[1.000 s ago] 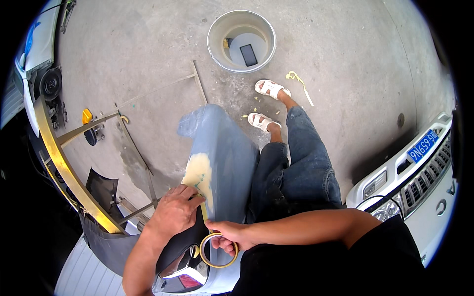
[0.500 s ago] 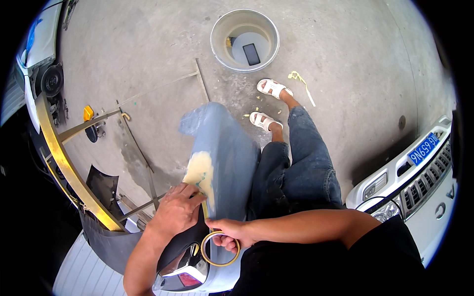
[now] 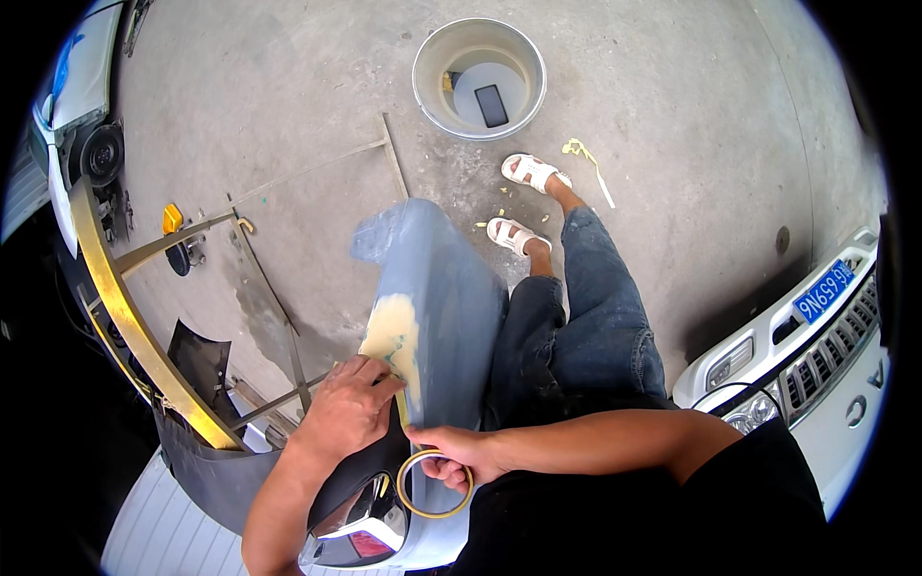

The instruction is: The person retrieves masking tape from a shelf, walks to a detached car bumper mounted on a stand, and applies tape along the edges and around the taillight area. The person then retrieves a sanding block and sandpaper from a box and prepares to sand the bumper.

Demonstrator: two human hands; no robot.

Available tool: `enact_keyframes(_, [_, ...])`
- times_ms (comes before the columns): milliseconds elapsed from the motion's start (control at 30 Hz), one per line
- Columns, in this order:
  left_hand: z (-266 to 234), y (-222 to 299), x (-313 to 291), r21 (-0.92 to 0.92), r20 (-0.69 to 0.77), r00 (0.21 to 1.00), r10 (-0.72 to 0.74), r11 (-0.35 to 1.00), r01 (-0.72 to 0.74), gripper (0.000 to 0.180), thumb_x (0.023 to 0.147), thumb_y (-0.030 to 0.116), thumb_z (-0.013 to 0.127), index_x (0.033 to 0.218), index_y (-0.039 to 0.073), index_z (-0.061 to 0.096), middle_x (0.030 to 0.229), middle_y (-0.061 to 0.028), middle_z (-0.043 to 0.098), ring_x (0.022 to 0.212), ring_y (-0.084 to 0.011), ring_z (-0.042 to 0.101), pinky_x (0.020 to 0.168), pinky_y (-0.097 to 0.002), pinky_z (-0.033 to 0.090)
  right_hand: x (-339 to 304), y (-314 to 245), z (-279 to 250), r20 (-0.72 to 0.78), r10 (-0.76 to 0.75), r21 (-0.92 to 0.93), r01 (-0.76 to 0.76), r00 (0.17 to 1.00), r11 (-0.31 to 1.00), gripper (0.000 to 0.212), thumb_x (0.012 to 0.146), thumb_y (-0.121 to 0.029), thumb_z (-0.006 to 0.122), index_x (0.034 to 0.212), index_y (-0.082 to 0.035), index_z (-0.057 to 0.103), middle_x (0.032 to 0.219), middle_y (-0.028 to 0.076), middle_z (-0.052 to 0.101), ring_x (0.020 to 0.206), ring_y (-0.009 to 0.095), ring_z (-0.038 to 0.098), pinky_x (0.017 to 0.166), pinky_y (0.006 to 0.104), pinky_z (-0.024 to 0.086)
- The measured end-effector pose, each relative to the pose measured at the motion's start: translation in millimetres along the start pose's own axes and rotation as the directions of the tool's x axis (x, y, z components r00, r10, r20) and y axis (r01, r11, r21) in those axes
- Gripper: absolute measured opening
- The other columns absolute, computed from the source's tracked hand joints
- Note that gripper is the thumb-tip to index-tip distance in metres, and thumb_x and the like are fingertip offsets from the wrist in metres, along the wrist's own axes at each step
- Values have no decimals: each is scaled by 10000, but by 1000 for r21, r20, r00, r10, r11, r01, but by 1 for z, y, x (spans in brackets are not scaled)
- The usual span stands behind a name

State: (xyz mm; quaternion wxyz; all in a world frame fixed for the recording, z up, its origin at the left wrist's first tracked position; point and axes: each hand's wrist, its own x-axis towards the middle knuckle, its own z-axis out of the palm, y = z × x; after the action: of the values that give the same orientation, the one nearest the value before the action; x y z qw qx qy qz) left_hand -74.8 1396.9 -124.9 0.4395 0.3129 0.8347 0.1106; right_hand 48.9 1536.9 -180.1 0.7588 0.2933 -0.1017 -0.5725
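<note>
A roll of yellow masking tape (image 3: 401, 488) hangs in my right hand (image 3: 455, 457), whose fingers are curled through the ring with the thumb at its upper edge. From the roll a short yellow strip (image 3: 401, 408) runs up along the seam between the blue-grey car panel (image 3: 442, 298) and a black part. At the strip's upper end my left hand (image 3: 351, 403) is closed, bent fingers and thumb against the panel edge. Its fingertips are partly hidden. Cream filler (image 3: 392, 331) covers the panel just beyond them. Below the hands sits a tail light (image 3: 370, 528).
A metal bucket (image 3: 427, 101) holding water and a dark phone-shaped thing stands ahead. A yellow bumper beam (image 3: 130, 322) and metal stands (image 3: 259, 264) lie at left. At right is a white car's front (image 3: 715, 384). Torn tape (image 3: 600, 178) lies on the floor.
The tape roll and my right hand have shifted very slightly to the right in the picture. My left hand stays at the panel edge.
</note>
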Motion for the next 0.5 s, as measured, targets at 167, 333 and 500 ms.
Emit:
enact_keyframes(167, [0, 2, -3, -9, -24, 1000, -6, 1000, 5, 230, 669, 5, 624, 878, 78, 685, 894, -66, 589, 887, -264, 571, 766, -378, 476, -7, 1, 4, 3, 1, -19, -1, 1000, 1000, 600, 878, -670, 391, 627, -126, 410, 521, -58, 311, 405, 70, 249, 438, 250, 230])
enact_keyframes(333, [-1, 1, -1, 0, -4, 1000, -1, 1000, 1, 221, 680, 23, 626, 883, 84, 685, 899, -55, 582, 906, -255, 568, 782, -380, 471, -4, 1, 1, 27, 5, -24, -4, 1000, 1000, 601, 874, -676, 394, 628, -128, 411, 517, -62, 308, 403, 67, 254, 439, 250, 232])
enact_keyframes(500, [-1, 2, -1, -6, -5, 1000, -6, 1000, 6, 215, 681, 25, 627, 881, 81, 684, 900, -58, 582, 905, -257, 568, 784, -380, 468, -3, -1, 3, 34, 36, -11, -36, 999, 999, 610, 869, -691, 384, 619, -134, 390, 515, -62, 305, 390, 61, 262, 413, 240, 227])
